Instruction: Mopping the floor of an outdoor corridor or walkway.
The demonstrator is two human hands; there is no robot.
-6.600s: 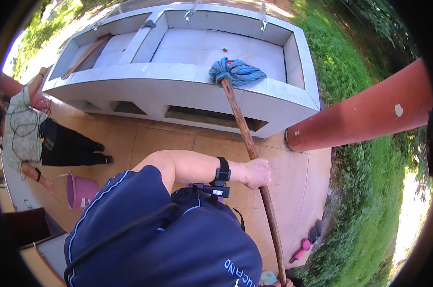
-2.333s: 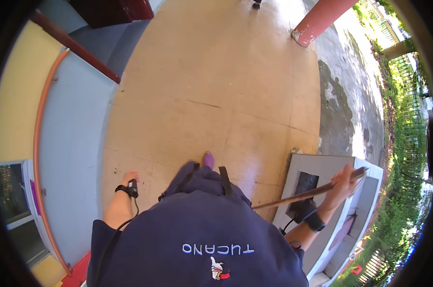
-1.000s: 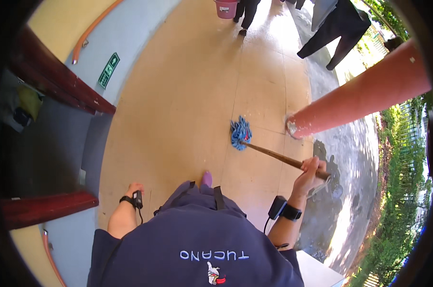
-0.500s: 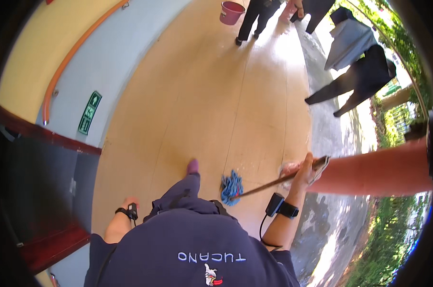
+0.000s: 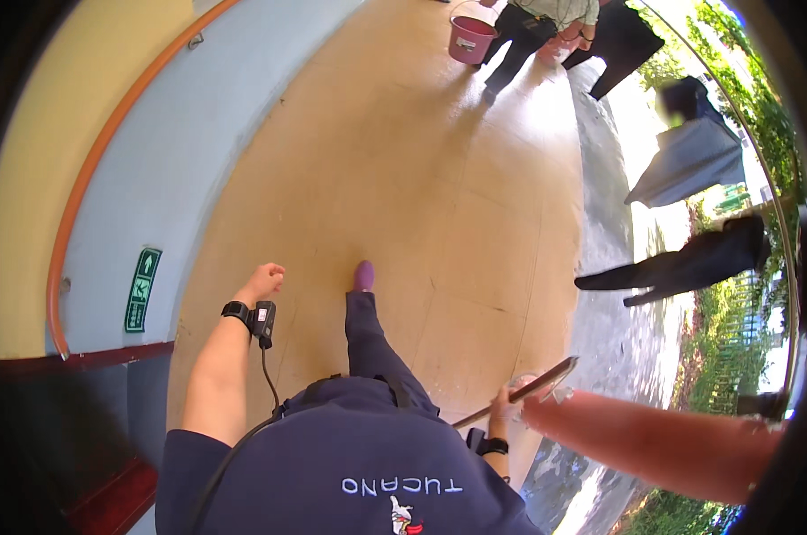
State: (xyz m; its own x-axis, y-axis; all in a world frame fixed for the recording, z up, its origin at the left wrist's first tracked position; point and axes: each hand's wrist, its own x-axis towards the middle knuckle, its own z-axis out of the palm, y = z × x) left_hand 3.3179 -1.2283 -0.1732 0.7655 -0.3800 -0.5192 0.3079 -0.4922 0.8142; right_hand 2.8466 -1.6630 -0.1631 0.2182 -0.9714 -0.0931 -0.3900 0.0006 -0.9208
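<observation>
My right hand [image 5: 502, 411], low on the right beside my hip, is wrapped round the wooden handle of a mop [image 5: 546, 378]. The handle slants up past the hand, and its lower part runs behind my body, so the mop head is hidden. My left hand [image 5: 265, 281] swings forward over the tan floor with its fingers loosely curled and nothing seen in them. A strapped device [image 5: 261, 321] sits on that wrist, a cable running from it. One purple shoe [image 5: 363, 275] of mine is stepping ahead.
A pink pillar [image 5: 653, 446] rises close by the mop handle. Ahead, another person [image 5: 519, 36] stands by a pink bucket [image 5: 471, 40]. Dark trousers [image 5: 688, 263] and a grey garment [image 5: 693, 160] hang at right. An orange handrail [image 5: 100, 147] follows the left wall.
I have moved forward along the walkway. My left hand has swung ahead; my right hand has dropped back with the mop, whose blue head has gone from sight. The person and bucket appear nearer.
</observation>
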